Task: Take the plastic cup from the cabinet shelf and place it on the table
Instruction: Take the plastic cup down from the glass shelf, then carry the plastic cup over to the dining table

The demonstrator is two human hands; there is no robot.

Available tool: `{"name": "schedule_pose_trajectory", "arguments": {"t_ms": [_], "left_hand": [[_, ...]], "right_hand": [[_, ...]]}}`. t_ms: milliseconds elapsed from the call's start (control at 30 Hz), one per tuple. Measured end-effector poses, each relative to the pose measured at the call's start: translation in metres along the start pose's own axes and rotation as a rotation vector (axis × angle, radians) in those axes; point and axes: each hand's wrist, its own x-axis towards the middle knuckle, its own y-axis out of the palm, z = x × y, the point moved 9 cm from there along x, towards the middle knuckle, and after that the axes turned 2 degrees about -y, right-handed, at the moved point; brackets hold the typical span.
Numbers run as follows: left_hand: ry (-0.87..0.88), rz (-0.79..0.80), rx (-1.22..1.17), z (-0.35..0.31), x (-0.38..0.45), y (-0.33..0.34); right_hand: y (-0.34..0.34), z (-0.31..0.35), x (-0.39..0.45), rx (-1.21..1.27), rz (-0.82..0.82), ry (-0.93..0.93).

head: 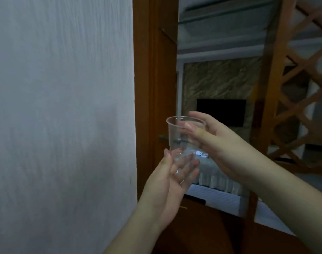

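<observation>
A clear plastic cup (178, 136) is held upright in the air in front of the wooden cabinet (154, 88). My right hand (218, 142) grips it near the rim, thumb on the near side and fingers around the back. My left hand (167, 182) cups the base from below, palm up, with its fingers touching the bottom of the cup. The cup looks empty. No table top is in view.
A white wall (61, 116) fills the left half. The cabinet has a mirrored back (220, 79) and glass shelves (211, 17). A wooden lattice panel (303, 79) stands to the right. A dark wooden ledge (211, 226) lies below my hands.
</observation>
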Motion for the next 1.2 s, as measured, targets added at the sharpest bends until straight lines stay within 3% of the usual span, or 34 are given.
{"name": "schedule_pose_trajectory", "arguments": {"t_ms": [333,667,900,1200], "left_hand": [[-0.121,-0.019,0.062,0.083,-0.05,0.034],[-0.203,-0.001,0.168,0.192,-0.106,0.108],[-0.232,0.005,0.032,0.25,-0.142,0.16],[-0.339,0.124,-0.008,0.27,-0.191,0.226]], "right_hand": [[-0.05,-0.024,-0.098,0.073,0.006,0.076],[-0.147,-0.038,-0.234,0.201,-0.068,0.171],[-0.191,-0.015,-0.302,0.173,-0.091,0.177],[-0.217,0.032,-0.375,0.113,-0.262,0.136]]}}
